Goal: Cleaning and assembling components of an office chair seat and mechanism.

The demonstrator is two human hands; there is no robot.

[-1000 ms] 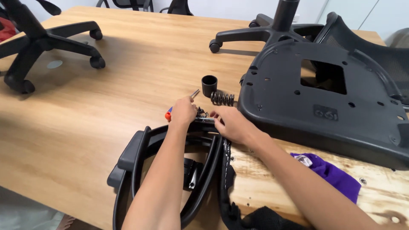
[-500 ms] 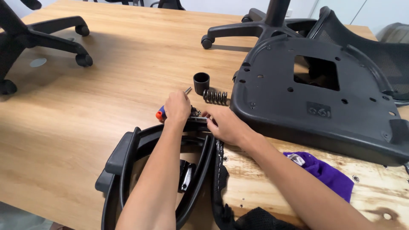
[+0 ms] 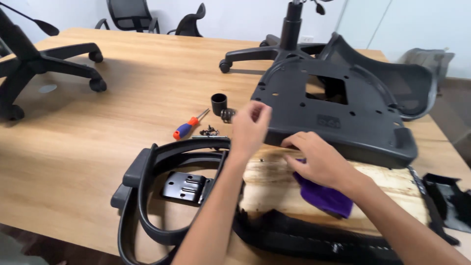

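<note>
Here, left hand [image 3: 250, 128] loosely curled, empty, beside seat base [image 3: 338, 110]; right hand [image 3: 316, 162] flat on purple cloth [image 3: 326, 198]

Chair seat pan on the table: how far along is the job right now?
Done: little that shows. The seat pan lies underside up with bare screw holes. In hand: the left hand is raised by its edge, pinching something too small to tell; the right hand rests over a purple cloth. Left: armrests, metal bracket, screws and screwdriver lie loose; the wheeled base stands apart.

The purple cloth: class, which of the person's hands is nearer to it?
Right. The right hand rests on the purple cloth; the left hand is up and to its left, apart.
</note>
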